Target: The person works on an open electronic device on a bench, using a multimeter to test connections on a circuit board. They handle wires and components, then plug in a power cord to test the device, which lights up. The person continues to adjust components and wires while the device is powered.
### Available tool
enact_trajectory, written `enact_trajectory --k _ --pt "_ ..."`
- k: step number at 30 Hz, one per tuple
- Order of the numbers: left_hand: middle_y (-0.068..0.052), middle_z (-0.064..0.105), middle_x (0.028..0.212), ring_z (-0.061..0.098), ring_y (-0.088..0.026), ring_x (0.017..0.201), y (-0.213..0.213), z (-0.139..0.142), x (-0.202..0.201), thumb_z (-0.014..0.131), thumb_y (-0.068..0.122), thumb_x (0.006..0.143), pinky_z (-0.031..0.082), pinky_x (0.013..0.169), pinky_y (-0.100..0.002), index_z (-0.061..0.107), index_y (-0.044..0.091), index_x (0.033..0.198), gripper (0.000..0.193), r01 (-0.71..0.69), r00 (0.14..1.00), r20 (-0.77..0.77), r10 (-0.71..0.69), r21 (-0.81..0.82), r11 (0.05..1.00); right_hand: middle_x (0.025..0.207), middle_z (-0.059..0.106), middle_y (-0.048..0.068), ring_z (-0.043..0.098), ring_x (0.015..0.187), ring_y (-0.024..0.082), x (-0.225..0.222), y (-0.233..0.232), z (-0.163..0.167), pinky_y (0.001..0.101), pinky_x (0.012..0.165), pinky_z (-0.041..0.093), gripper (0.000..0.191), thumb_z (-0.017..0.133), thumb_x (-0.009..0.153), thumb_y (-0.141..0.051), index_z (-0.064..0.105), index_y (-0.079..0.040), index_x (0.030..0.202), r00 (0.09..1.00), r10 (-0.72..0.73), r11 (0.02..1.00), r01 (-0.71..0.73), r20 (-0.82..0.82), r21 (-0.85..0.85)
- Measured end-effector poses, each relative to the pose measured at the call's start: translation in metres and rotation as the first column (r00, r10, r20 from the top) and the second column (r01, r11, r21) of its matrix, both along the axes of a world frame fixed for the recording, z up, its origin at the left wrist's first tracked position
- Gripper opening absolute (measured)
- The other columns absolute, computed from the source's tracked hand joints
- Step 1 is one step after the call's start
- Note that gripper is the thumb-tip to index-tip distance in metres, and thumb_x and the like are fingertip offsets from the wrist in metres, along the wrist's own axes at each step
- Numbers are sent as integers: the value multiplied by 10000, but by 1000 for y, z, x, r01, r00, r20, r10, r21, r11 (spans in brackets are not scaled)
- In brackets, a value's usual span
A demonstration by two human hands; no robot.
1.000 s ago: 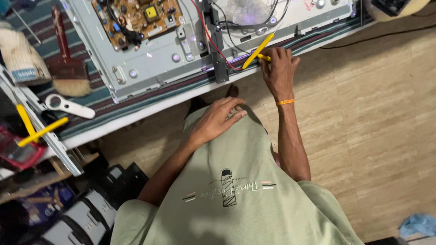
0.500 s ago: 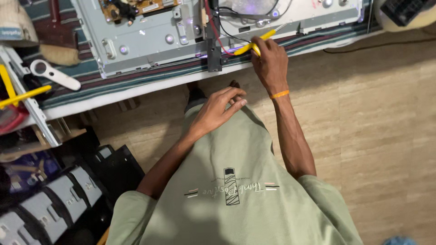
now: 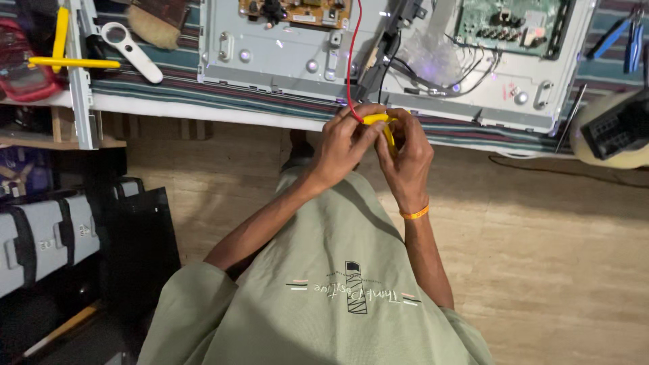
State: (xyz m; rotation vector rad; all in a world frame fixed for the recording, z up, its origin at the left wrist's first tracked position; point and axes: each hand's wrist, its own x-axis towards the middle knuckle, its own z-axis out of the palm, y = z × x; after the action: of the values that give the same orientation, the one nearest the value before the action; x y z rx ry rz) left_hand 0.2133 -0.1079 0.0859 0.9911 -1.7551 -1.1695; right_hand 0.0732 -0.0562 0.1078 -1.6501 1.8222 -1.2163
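Both my hands meet at the edge of the bench over a small yellow tool [image 3: 378, 120]. My left hand [image 3: 343, 145] pinches its upper end together with a thin red wire [image 3: 352, 61]. My right hand [image 3: 405, 159], with an orange band on the wrist, wraps its lower part. The red wire runs up across the grey metal back panel [image 3: 284, 57] of an opened flat screen, towards a brown circuit board [image 3: 297, 10]. A green circuit board [image 3: 510, 27] sits on the panel's right part.
A white handled tool [image 3: 132, 47], a yellow bar [image 3: 67, 62] and a brush [image 3: 155, 20] lie at the bench's left. Blue-handled pliers [image 3: 625, 34] and a black-and-cream device [image 3: 618, 128] are at the right. Black and grey boxes [image 3: 61, 230] stand on the floor, left.
My left hand rose from my lap to the bench edge and joined my right hand on the yellow tool. The view shifted so the panel sits more centred.
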Motion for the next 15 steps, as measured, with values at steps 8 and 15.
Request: enact_trajectory --k 8,15 --pt "-79 735 1018 736 -114 853 -52 9 31 604 210 1082 572 735 -264 659 30 1264 262 -51 983 -163 84 195 980 919 667 90 653 745 166 1 -19 -25 317 650 517 358 741 998 -64 555 8 1296 989 -146 985 147 -21 89" --pt "-112 710 1048 743 -165 920 -112 27 69 486 282 1159 616 843 -317 581 0 1299 329 95 867 -496 44 251 963 936 681 165 653 778 262 -144 -32 -67 410 690 494 186 747 1060 -51 671 32 1209 738 -528 849 458 -421 -262"
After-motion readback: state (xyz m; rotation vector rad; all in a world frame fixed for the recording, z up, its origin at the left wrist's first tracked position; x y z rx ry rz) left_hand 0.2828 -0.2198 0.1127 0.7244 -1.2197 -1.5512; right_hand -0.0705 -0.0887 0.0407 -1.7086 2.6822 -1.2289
